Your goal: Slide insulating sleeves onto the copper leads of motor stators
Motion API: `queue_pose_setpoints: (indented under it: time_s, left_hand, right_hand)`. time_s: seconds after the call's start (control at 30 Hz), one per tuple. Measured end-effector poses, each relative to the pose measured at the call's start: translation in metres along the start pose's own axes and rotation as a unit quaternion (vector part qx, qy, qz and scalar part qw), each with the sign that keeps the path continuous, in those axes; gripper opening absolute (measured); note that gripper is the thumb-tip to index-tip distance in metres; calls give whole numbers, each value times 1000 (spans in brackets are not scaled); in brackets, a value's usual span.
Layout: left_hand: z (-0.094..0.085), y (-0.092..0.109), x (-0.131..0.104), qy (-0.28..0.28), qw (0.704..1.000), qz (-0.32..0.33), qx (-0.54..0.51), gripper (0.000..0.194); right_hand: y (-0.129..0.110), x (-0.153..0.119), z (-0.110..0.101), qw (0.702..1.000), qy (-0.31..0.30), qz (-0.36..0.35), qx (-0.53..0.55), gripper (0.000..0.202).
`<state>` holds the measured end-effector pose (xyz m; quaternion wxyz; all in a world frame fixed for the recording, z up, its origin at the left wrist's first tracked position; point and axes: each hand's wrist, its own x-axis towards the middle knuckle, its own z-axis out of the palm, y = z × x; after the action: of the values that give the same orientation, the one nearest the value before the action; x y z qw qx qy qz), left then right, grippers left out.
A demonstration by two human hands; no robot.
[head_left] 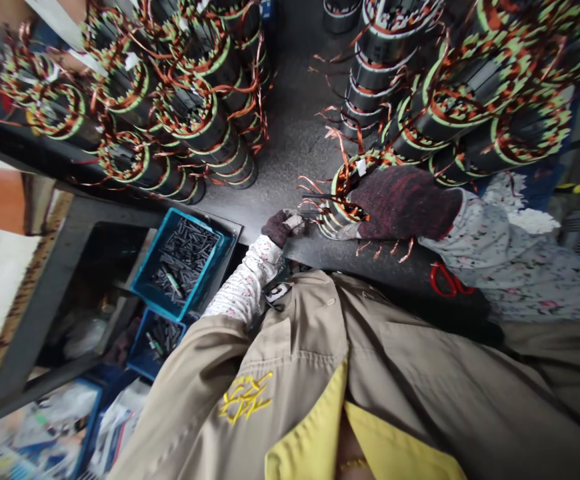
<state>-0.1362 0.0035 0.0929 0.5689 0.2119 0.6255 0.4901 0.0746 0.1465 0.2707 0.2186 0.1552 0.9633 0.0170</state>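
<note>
Head: firmly steady the copper-wound dark metal cylinder right fingers grip; left fingers pinch thin black leads at nine o'clock.

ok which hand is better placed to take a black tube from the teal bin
Probably the left hand: it is nearer the teal bin of black tubes, while the right hand is on the copper-wound stator, farther off.

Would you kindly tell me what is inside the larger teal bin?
The bin holds many thin dark pieces and a green-and-white item; what lies beneath them is covered.
</note>
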Motion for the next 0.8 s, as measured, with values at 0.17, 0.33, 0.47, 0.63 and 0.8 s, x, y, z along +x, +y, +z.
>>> queue_pose_setpoints:
  time_s: [0.17,0.33,0.47,0.63,0.8]
  left_hand:
    - [-1,-4,5,2,1000,18,6,35]
    - [-1,-5,10,8,1000,11,5,34]
    - [-6,0,12,-15,999,12,29,27]
    - [-10,2,19,-44,998,13,38,28]
    - [3,-4,21,-70,996,39,38,26]
  right_hand:
    - [-1,-1,-2,1000,-4,3,-4,49]
    - [-2,-2,-4,1000,-1,0,-13,50]
    - [-2,-2,-5,1000,-8,-1,-17,52]
    - [-2,-1,-2,1000,-12,5,-6,52]
    - [-3,-1,1,1000,-4,18,6,49]
